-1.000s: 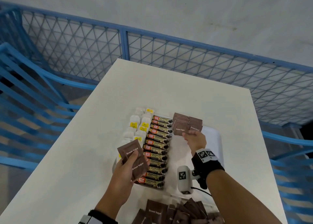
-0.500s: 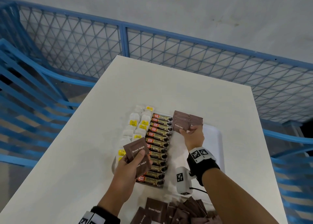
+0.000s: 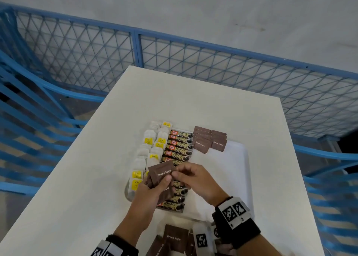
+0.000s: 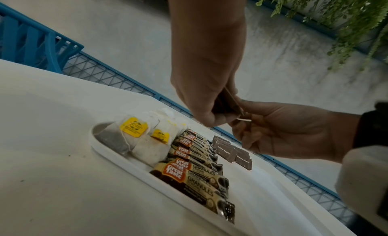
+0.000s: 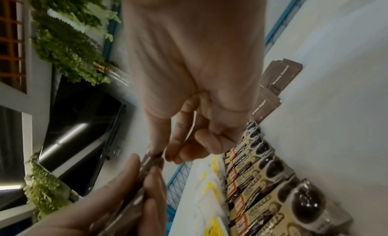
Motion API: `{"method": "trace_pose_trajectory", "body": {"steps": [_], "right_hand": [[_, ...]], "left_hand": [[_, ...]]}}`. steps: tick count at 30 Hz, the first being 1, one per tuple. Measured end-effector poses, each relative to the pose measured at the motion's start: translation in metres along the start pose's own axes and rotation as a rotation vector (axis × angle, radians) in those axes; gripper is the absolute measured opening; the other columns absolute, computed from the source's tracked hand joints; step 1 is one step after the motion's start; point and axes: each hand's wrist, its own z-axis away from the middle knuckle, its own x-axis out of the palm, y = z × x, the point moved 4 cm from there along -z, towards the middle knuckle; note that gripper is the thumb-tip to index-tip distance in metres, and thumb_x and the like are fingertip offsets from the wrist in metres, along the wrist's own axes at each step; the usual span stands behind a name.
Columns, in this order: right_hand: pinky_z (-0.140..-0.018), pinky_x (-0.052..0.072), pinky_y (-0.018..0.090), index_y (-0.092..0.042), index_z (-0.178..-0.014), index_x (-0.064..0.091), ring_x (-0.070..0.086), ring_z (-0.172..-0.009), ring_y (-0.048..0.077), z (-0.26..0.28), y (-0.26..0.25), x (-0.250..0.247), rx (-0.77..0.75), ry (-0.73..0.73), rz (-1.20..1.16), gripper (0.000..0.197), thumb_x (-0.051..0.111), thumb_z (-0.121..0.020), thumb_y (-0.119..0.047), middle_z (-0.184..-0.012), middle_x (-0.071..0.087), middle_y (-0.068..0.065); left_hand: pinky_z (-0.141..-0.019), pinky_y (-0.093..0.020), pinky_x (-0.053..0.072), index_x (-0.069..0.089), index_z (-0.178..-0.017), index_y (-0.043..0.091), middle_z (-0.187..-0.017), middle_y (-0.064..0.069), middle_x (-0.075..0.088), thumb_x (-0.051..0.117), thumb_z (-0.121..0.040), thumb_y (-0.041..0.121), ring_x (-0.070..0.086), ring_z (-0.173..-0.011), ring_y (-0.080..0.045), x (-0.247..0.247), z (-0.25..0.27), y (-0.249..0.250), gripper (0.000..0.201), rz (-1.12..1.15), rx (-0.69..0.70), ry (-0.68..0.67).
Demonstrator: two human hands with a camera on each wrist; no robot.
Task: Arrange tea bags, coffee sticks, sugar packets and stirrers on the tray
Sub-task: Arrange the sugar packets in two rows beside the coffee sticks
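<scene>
Right hand (image 3: 195, 180) is drawn back from the placed sugar packets (image 3: 210, 141) to the left hand (image 3: 153, 191). Top packet (image 3: 162, 172) of the left-held brown stack is pinched by both, above the coffee sticks (image 3: 179, 149) on the tray (image 3: 237, 170).

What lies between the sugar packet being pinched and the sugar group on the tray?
Nothing visible. The right hand pinches the top packet of the left hand's stack; bare tray leads to the sugar group.

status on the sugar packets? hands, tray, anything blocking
Left hand grips a packet stack; right hand pinches the top one. Sugar rows started at the tray far end. Nothing blocking.
</scene>
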Motion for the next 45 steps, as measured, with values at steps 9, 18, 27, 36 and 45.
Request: {"method": "trace_pose_trajectory", "body": {"steps": [9, 18, 27, 36, 45], "right_hand": [[-0.057, 0.050, 0.018, -0.007, -0.084, 0.060, 0.059, -0.056, 0.008, 0.008, 0.008, -0.014, 0.036, 0.062, -0.163, 0.007, 0.061, -0.085, 0.000, -0.067, 0.062, 0.003], [-0.052, 0.037, 0.021, -0.014, -0.076, 0.055, 0.050, -0.059, 0.014, -0.006, 0.050, -0.124, 0.147, 0.658, -0.069, 0.017, 0.061, -0.086, -0.001, -0.072, 0.060, 0.005], [-0.067, 0.045, 0.021, -0.007, -0.090, 0.065, 0.054, -0.065, 0.015, -0.034, 0.061, -0.161, 0.261, 0.853, 0.144, 0.009, 0.067, -0.082, -0.011, -0.072, 0.061, 0.000], [-0.054, 0.034, 0.014, 0.002, -0.099, 0.066, 0.051, -0.080, 0.017, -0.042, 0.046, -0.154, 0.288, 0.892, 0.240, 0.021, 0.066, -0.083, -0.013, -0.077, 0.058, 0.002], [-0.058, 0.037, 0.017, -0.011, -0.090, 0.057, 0.054, -0.076, 0.019, -0.030, 0.033, -0.133, 0.153, 0.882, 0.202, 0.011, 0.063, -0.085, -0.018, -0.071, 0.056, -0.003]], "left_hand": [[-0.084, -0.043, 0.050, 0.064, -0.102, 0.006, -0.086, -0.016, 0.070, 0.045, -0.089, -0.003, 0.064, -0.086, -0.031, 0.007, 0.001, -0.005, 0.025, 0.152, -0.168, -0.095], [-0.071, -0.028, 0.057, 0.061, -0.113, 0.007, -0.098, -0.012, 0.070, 0.047, -0.089, -0.008, 0.065, -0.091, -0.024, 0.007, 0.003, -0.008, 0.032, 0.138, -0.168, -0.134], [-0.055, -0.021, 0.054, 0.065, -0.103, 0.005, -0.086, -0.008, 0.074, 0.059, -0.084, -0.003, 0.071, -0.076, -0.018, 0.005, -0.001, -0.005, 0.022, 0.062, -0.105, -0.082], [-0.054, -0.019, 0.054, 0.065, -0.105, -0.002, -0.092, -0.016, 0.071, 0.064, -0.080, -0.002, 0.069, -0.080, -0.023, 0.000, -0.008, -0.007, 0.025, 0.050, -0.076, 0.019], [-0.055, -0.018, 0.054, 0.066, -0.096, 0.002, -0.076, -0.006, 0.074, 0.065, -0.079, -0.003, 0.072, -0.068, -0.013, 0.004, -0.007, -0.003, 0.018, 0.068, -0.043, 0.022]]}}
